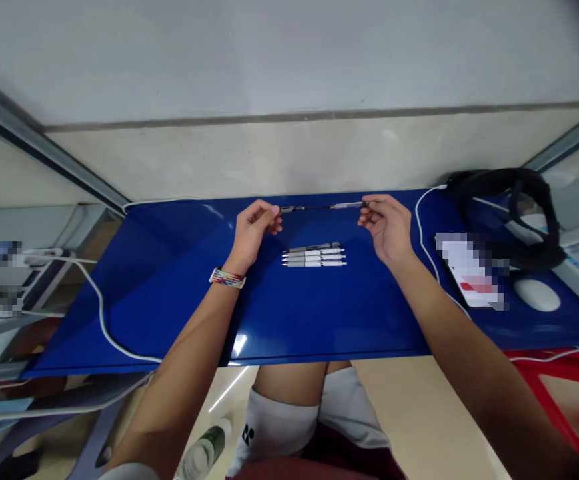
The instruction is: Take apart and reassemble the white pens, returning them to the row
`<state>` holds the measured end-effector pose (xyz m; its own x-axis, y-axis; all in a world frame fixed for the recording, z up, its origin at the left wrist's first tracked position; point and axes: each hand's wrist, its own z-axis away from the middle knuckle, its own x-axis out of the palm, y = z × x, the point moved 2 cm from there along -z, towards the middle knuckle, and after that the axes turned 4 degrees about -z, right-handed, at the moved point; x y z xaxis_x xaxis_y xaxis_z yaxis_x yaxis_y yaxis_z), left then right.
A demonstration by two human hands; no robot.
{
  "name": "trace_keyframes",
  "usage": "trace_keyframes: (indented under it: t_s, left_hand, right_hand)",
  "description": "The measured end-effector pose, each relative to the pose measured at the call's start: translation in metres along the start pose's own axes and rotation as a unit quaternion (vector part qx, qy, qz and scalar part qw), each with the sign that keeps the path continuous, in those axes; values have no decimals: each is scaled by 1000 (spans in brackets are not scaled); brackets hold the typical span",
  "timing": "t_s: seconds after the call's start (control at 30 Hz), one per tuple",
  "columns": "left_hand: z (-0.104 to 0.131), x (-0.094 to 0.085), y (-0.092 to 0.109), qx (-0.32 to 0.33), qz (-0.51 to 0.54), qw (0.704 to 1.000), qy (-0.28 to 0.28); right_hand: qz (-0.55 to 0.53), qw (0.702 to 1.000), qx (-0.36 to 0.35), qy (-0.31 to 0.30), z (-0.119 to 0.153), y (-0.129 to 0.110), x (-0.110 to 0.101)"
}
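Both hands are raised over the far part of the blue table (179,293), holding parts of a pen in one line between them. My left hand (255,230) pinches a dark grey pen part (293,209) between thumb and fingertips. My right hand (388,225) pinches a light, clear-looking pen barrel (349,205) at its far right end. A thin dark refill (318,207) spans the gap between the two parts. Nearer to me, several white and grey pens (314,257) lie side by side, their tips pointing left; the farthest one looks darker.
On the right lie a phone (469,270), a white mouse (538,295) and a black headset with a strap (512,177). White cables (100,310) cross both sides of the table. A wall stands behind it; a bottle (204,453) is on the floor.
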<state>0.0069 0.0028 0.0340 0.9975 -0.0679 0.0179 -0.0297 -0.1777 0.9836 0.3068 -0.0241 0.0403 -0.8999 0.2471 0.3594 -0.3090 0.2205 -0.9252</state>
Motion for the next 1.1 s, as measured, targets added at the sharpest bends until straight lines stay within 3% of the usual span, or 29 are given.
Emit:
trace_keyframes:
  t_s: [0.47, 0.7, 1.1]
  left_hand:
    - [1, 0, 0, 8, -10, 1000, -10]
    - [4, 9, -2, 10, -35, 997, -69]
    - [6, 8, 5, 43, -125, 989, -59]
  right_hand:
    - [12, 1000, 6, -22, 3, 3, 2]
    - [38, 987, 56, -145, 17, 6, 16]
    - [78, 983, 0, -168, 23, 9, 24]
